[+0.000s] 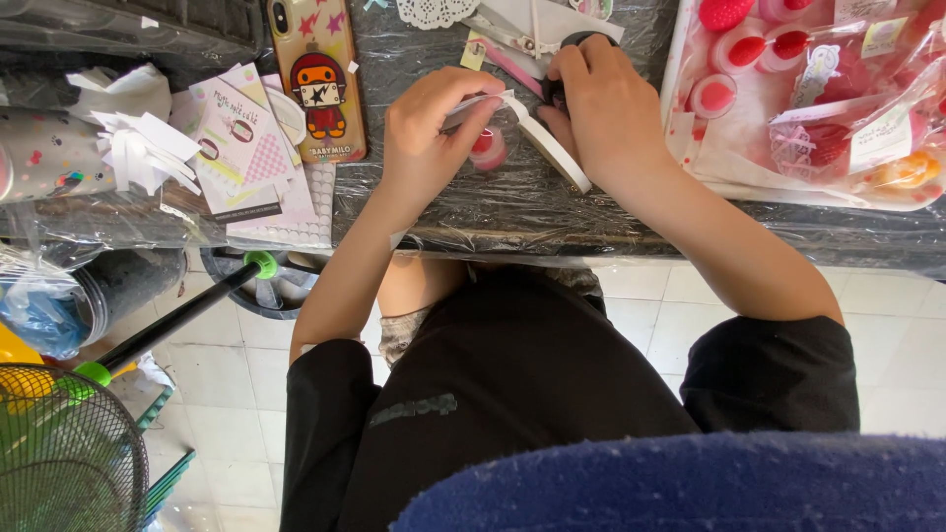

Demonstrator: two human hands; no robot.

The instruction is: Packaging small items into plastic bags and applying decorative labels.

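A white, flat tape strip [552, 148] stretches taut near the worktop's [473, 212] front edge, pinched by the left hand [429, 138]; the right hand [601, 103] grips its dark roll [562, 44].

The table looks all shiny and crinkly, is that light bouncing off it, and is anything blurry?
Head view: yes, the clear plastic wrap over the dark table catches the light in white, wrinkled streaks. Head view: the left hand and right hand, pulling a white tape strip, look sharp. Head view: the blue fuzzy edge at the bottom is soft and out of focus.
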